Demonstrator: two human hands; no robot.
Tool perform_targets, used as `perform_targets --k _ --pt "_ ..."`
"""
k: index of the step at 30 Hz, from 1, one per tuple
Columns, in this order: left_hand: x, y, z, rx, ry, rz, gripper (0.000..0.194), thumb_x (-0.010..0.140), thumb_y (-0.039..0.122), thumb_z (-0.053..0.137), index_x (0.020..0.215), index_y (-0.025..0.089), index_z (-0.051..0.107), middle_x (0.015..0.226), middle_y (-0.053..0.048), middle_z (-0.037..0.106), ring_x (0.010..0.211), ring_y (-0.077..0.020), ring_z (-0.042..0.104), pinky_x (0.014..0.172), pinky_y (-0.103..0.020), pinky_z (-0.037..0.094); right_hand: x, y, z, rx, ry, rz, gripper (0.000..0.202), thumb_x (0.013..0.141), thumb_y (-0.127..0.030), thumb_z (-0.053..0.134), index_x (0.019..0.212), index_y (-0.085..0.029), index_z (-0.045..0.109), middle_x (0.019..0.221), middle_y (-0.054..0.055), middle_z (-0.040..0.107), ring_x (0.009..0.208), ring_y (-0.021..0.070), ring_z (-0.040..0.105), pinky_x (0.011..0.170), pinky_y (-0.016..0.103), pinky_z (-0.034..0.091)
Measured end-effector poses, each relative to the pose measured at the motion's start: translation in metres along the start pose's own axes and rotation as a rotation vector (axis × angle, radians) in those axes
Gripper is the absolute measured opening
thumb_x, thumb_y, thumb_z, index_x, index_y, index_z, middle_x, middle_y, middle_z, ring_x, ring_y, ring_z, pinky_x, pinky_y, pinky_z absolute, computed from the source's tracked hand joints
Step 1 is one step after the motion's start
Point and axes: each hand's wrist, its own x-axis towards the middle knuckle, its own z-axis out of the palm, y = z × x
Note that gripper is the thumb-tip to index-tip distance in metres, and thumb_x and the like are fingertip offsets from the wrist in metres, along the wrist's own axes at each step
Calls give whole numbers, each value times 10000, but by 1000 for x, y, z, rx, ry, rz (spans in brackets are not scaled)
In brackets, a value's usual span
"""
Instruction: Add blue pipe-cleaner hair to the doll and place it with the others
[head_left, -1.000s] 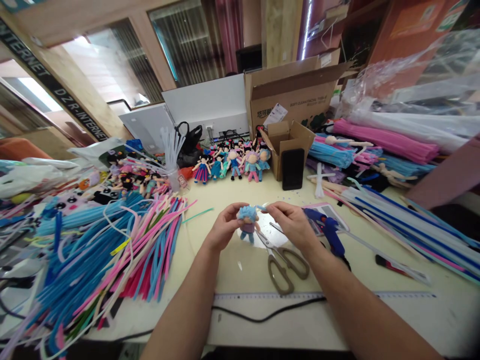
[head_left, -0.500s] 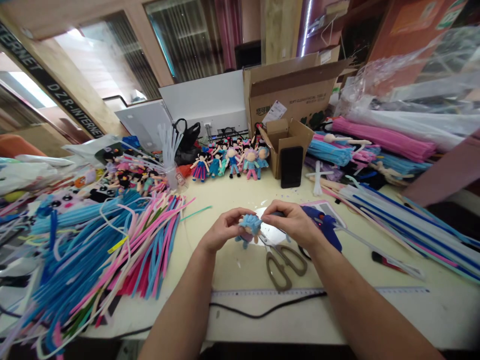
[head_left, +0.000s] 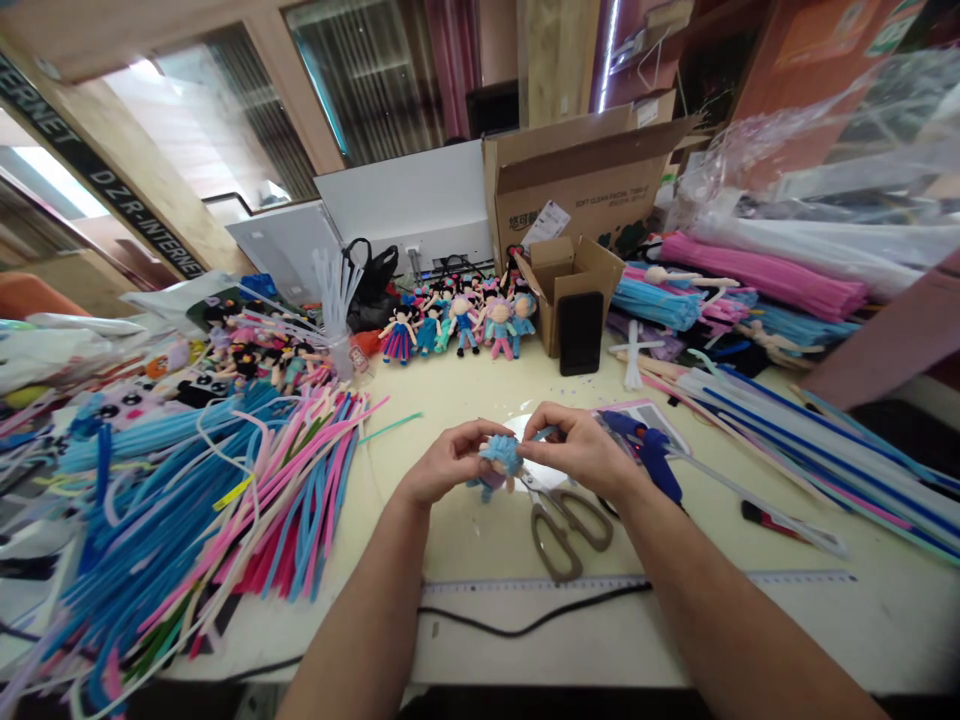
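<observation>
A small doll with light blue hair is held over the middle of the table. My left hand grips it from the left, thumb and fingers at its head. On the right, my right hand pinches at the edge of the blue hair, and a bit of light blue shows between its fingers. Scissors with grey-brown handles lie just below the hands, their blades pointing up toward the doll. A blue glue gun rests to the right of my right hand.
Finished dolls stand at the back beside a small open carton and a black phone. Pipe cleaners heap on the left, more on the right. A ruler and black cable lie in front.
My right hand's fingers have shifted slightly at the doll's hair, and light blue now shows between them. The doll is turned a little. The camera view has moved slightly.
</observation>
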Motion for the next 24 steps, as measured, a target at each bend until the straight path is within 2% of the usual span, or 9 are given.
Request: perform_targets --k 9,24 --pt "0 0 0 16 8 -6 427 688 250 733 1089 157 621 865 -88 696 733 -227 687 633 -328 566 -2 -3 1 -40 -10 -27 89 697 -260 642 692 -181 601 537 -69 387 503 82 313 478 226 241" --pt "0 0 0 28 7 3 414 676 265 742 1062 155 639 891 -80 669 749 -206 670 638 -294 542 -1 -5 -1 -45 -39 -38 21 686 -193 612 686 -178 599 553 -70 396 515 80 333 494 224 260"
